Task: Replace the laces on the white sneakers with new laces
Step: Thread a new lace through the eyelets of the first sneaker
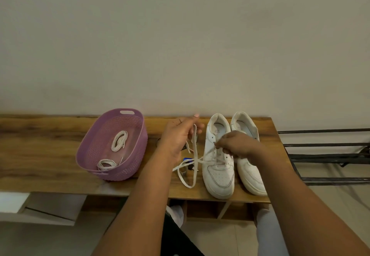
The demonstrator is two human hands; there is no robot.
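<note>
Over sneaker (218, 167), hands pinching lace (195, 155)

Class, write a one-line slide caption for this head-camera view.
Left hand holds a flat white lace; right hand works the left white leather sneaker's eyelets.

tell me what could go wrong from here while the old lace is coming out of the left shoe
1. The left hand holds a long slack lace that loops over a small blue-capped item on the table; a pull could drag or tip it.
2. The right hand pinches at the eyelets of the sneaker, which nothing else steadies; a tug may slide it toward the near table edge.
</note>
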